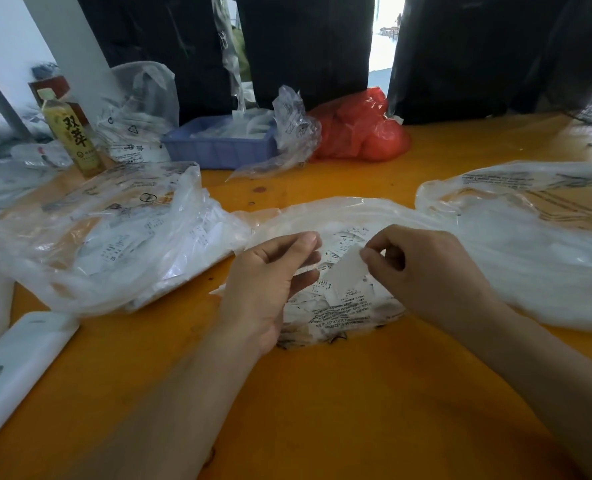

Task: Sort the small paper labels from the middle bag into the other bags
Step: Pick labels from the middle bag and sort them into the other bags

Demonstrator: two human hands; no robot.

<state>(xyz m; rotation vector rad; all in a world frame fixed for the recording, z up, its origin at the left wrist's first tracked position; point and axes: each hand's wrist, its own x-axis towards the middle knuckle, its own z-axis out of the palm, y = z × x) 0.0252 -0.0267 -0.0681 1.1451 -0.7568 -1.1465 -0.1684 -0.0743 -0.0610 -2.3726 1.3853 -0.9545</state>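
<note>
Three clear plastic bags lie on the orange table. The middle bag [339, 306] holds several small printed paper labels. My right hand [426, 268] pinches one white label [348, 268] above it. My left hand [270, 278] hovers at the middle bag's left edge, with thumb and fingers curled around a thin label or a bit of film; I cannot tell which. The left bag [114, 244] holds several labels. The right bag [537, 244] looks whitish inside.
A white phone-like slab [17, 368] lies near the front left edge. At the back stand a tea bottle [71, 133], a blue tray [218, 147] with white items, crumpled clear bags [294, 129] and a red bag [360, 133]. Dark bags stand behind them.
</note>
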